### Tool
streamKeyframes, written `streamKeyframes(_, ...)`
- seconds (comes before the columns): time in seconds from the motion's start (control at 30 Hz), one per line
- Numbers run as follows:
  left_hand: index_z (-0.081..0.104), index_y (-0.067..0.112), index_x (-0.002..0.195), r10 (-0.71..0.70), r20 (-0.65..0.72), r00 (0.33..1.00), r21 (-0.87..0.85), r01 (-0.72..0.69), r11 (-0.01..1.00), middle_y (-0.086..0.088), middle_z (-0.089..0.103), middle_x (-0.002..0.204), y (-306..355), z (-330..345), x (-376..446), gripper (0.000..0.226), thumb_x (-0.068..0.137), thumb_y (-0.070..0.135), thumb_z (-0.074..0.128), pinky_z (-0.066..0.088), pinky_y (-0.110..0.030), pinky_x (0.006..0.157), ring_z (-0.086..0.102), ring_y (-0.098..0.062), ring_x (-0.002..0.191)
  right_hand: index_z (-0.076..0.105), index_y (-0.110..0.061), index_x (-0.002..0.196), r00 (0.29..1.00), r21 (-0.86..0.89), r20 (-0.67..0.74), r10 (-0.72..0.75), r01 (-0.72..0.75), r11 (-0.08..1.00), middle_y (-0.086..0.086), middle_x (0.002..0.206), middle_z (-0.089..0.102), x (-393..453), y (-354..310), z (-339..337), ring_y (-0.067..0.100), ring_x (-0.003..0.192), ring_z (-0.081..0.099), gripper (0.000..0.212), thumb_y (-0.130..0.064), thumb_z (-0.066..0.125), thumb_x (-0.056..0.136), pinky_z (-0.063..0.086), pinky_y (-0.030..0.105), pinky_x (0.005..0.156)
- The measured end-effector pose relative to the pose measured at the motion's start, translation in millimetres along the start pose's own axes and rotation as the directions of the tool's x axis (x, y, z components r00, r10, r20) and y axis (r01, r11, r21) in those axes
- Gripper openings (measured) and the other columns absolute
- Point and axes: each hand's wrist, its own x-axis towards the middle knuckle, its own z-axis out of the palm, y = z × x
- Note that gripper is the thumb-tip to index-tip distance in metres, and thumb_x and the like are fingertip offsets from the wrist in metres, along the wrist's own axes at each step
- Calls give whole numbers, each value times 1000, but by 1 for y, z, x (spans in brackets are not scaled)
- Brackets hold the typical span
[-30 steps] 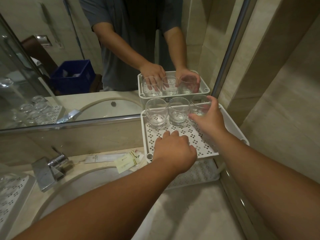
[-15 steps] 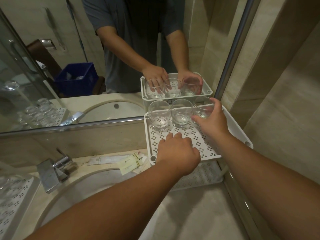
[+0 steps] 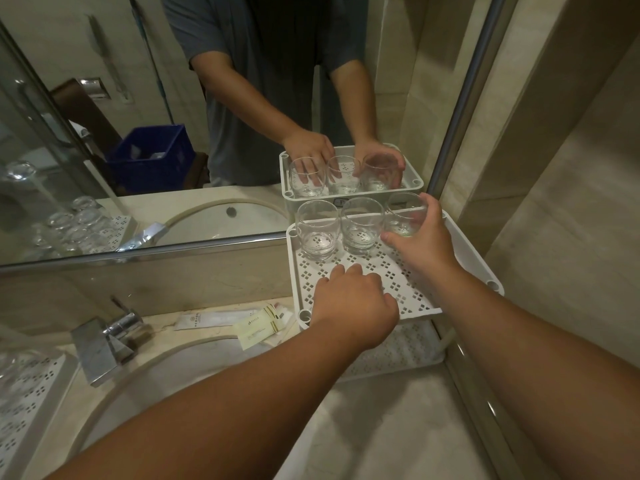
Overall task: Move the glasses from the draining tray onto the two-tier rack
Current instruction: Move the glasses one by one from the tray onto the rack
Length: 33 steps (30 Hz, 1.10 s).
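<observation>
A white two-tier rack [image 3: 471, 258] stands at the right end of the counter against the mirror. Three clear glasses stand in a row at the back of its top tier: a left glass [image 3: 317, 229], a middle glass [image 3: 362, 225] and a right glass [image 3: 403, 216]. My right hand [image 3: 424, 239] grips the right glass, which sits on the tier. My left hand [image 3: 353, 303] rests on the perforated top tier near its front, fingers bent, holding nothing. The white draining tray [image 3: 20, 400] shows at the lower left edge with blurred glasses on it.
A chrome tap [image 3: 107, 337] and an oval sink [image 3: 194, 386] lie left of the rack. Paper sachets [image 3: 239, 323] lie on the counter beside the rack's foot. A tiled wall closes in on the right. The mirror [image 3: 138, 116] repeats the scene.
The hands and glasses barely shift; my right hand stays round the right glass as it settles on the top tier. The view has moved slightly.
</observation>
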Motion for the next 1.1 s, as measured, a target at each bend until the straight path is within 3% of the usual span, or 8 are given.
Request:
streamKeyframes(0.17,64,20,117,-21,-8,1000,-33,20,999,-3,58,114,0,-2,-1,45,90,42,35,46,-46,89,51,-27,111,14,-37,151,1000,-11,1,-17,17,1000,4,152,39,-2,-6,-6,24,136,41,113,-36,89,67,35,31,97)
streamKeyframes(0.27,59,19,130,-48,-41,998,-89,44,995,-8,46,148,-1,-3,-1,48,91,40,40,44,-50,101,47,-31,130,12,-34,152,998,-41,-12,-56,55,998,4,154,36,-8,-9,-13,24,139,38,116,-38,89,66,33,30,100)
streamKeyframes(0.33,56,21,136,-51,-90,995,-138,38,990,-7,36,158,-2,-5,-2,48,93,38,44,42,-50,106,43,-30,137,13,-32,153,996,-49,-30,-87,86,995,4,155,33,-15,-11,-17,23,140,35,115,-39,89,66,33,31,103)
streamKeyframes(0.63,63,26,128,-60,-331,942,-378,-74,923,8,50,142,-12,-40,-23,38,91,31,55,50,-38,93,60,-17,112,27,-26,148,946,-111,-177,-271,254,961,1,153,31,-67,-49,-25,17,135,37,95,-33,84,73,29,23,100)
streamKeyframes(0.8,66,27,122,-115,-438,891,-405,-81,911,12,54,133,-48,-77,-49,33,91,32,55,52,-35,87,59,-11,111,36,-26,142,901,-88,-183,-393,383,920,-5,142,38,-105,-102,1,-4,117,34,78,-29,80,78,22,-4,86)
streamKeyframes(0.87,66,28,121,-157,-469,869,-415,-60,908,13,55,130,-72,-91,-61,33,90,33,56,52,-34,87,59,-10,109,37,-25,141,886,-65,-161,-436,431,900,-9,137,38,-121,-126,19,-8,114,32,74,-27,79,79,21,-7,86)
streamKeyframes(1.03,65,31,123,-241,-514,823,-424,1,906,13,56,130,-143,-120,-100,34,90,35,57,53,-35,88,58,-10,110,42,-25,136,846,14,-105,-523,527,850,-11,129,40,-164,-180,74,5,117,45,65,-23,77,80,41,23,97)
streamKeyframes(1.1,64,31,124,-262,-524,810,-417,24,908,12,57,131,-176,-129,-120,35,89,35,57,51,-32,88,58,-9,108,42,-27,136,838,31,-57,-543,545,838,-9,131,43,-180,-197,101,8,118,47,65,-25,76,81,43,25,97)
